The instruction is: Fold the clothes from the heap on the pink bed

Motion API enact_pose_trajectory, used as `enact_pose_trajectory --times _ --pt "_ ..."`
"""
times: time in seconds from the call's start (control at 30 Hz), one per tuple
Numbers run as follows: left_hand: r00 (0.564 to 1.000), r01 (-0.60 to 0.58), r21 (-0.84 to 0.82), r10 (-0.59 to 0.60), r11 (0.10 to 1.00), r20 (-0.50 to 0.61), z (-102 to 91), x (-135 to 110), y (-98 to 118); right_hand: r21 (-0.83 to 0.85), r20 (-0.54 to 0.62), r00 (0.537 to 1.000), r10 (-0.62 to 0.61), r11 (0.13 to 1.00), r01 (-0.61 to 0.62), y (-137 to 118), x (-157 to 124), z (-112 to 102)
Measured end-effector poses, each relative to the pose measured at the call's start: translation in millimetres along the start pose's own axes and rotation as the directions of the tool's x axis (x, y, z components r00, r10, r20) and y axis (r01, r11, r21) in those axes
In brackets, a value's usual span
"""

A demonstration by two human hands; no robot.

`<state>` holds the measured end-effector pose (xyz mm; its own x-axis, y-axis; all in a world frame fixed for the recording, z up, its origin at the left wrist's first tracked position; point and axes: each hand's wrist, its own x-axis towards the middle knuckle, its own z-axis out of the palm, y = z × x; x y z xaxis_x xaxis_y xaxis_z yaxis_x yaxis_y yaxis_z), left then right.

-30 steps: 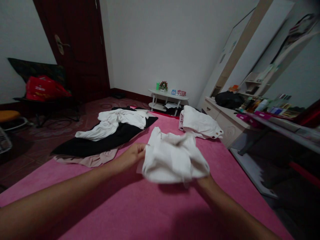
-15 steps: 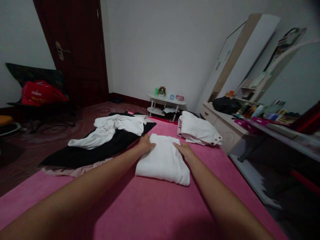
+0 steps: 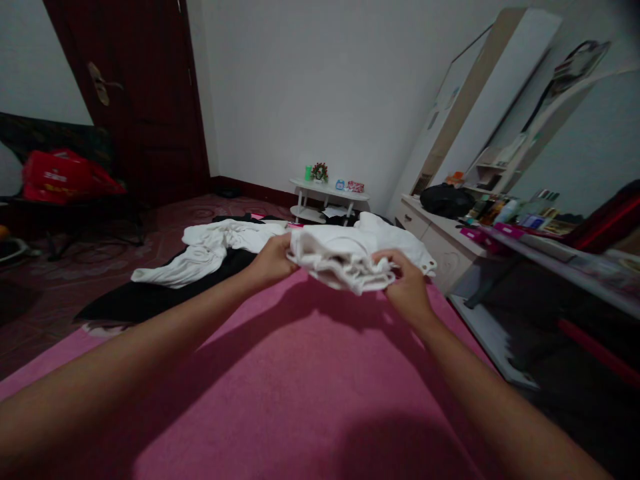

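White garment (image 3: pixel 333 248), fingers (image 3: pixel 391 256) partly hidden

Stretching out front now, angling the left forearm (image 3: pixel 145 357) in long and low from the bottom-left corner and slanting the right forearm (image 3: pixel 480 387) up from the lower right, both bare. Gripping firmly on two sides at once, with the left hand (image 3: pixel 275 260) clasped and tucking its fingertips out of sight, and the right hand (image 3: pixel 410 290) a touch lower, curled, pointing one digit (image 3: pixel 385 255) inward! Holding both hands apart, facing each other, raised at mid-view.
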<state>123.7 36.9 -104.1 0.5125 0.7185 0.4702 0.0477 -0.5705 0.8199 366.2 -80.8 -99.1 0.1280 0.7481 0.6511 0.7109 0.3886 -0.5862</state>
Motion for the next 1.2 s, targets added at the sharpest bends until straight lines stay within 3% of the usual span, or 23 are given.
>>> enact_pose_trajectory --times 0.07,0.1,0.17,0.23,0.33,0.43,0.53,0.7,0.8,0.93,1.1,1.2 --pt "0.958 -0.125 0.183 0.07 0.975 0.28 -0.4 -43 -20 -0.08 0.247 0.968 0.049 0.996 -0.03 14 -51 5" --pt "0.92 -0.174 0.245 0.068 0.954 0.387 -1.3 -62 -30 -0.069 0.39 0.919 0.06 0.997 -0.036 21 -74 7" --pt "0.891 -0.232 0.358 0.049 0.904 0.452 -5.4 -89 -43 -0.04 0.426 0.899 0.105 0.994 -0.098 33 -103 11" --pt "0.888 -0.224 0.441 -0.004 0.869 0.459 -11.8 -99 -47 -0.005 0.372 0.911 0.176 0.982 -0.188 39 -106 11" --pt "0.902 -0.141 0.534 -0.114 0.834 0.416 -17.5 -90 -40 -0.048 0.213 0.933 0.289 0.957 -0.285 41 -80 14" --pt "0.954 -0.065 0.594 -0.124 0.802 0.272 -10.0 -77 -32 -0.186 0.114 0.947 0.299 0.943 -0.276 39 -56 28" --pt "0.98 -0.058 0.582 -0.065 0.811 0.189 7.2 -76 -30 -0.275 0.115 0.955 0.273 0.933 -0.233 37 -59 49" --pt "0.979 -0.099 0.531 -0.011 0.842 0.201 25.0 -86 -41 -0.323 0.064 0.959 0.276 0.915 -0.242 43 -79 60" --pt "0.992 -0.019 0.522 -0.049 0.853 0.115 22.6 -85 -54 -0.346 0.027 0.923 0.384 0.87 -0.352 48 -78 52" --pt "0.987 0.142 0.587 -0.157 0.797 -0.025 14.9 -83 -65 -0.42 0.075 0.857 0.509 0.796 -0.436 48 -75 44" --pt "0.948 0.26 0.671 -0.315 0.694 -0.042 9.4 -86 -58 -0.547 0.126 0.82 0.558 0.729 -0.411 36 -74 42" --pt "0.933 0.284 0.68 -0.358 0.676 -0.034 8.6 -88 -55 -0.594 0.143 0.801 0.581 0.698 -0.4 31 -72 41"
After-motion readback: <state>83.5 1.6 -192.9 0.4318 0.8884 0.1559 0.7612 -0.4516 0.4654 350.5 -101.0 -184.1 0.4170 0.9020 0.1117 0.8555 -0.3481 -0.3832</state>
